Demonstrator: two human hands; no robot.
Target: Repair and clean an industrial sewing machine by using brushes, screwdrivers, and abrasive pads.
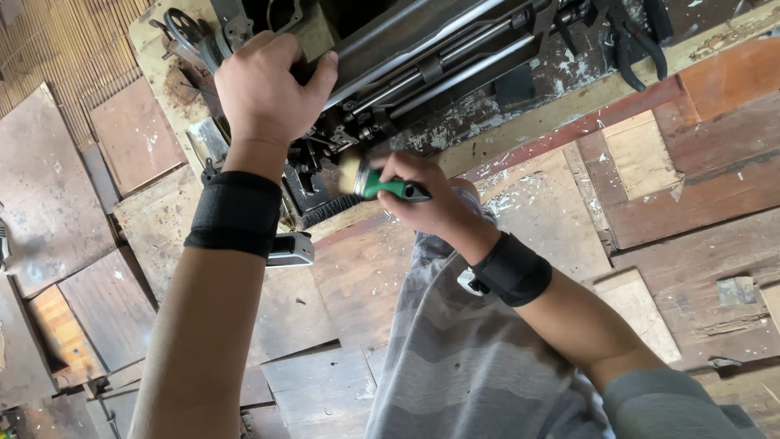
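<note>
No packages, labels, signs or screens in view.

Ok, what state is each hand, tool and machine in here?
left hand: gripping the machine's end.
right hand: closed on the brush.
brush: green-handled, bristles at the machine.
sewing machine: tilted back, underside rods exposed.
wooden table: worn, patched, dusty.

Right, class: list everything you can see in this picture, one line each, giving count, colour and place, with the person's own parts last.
Machine: one, dark metal, tipped, top centre.
Brush: one, green handle, pale bristles, centre, against the machine.
Wooden table: one, brown patched boards, worn, under the machine.
Pliers: one, black handles, top right.
Grey garment: one, striped, bottom centre.
Wristbands: two, black, one per wrist.
Left hand: gripping the machine.
Right hand: holding the brush.
</note>
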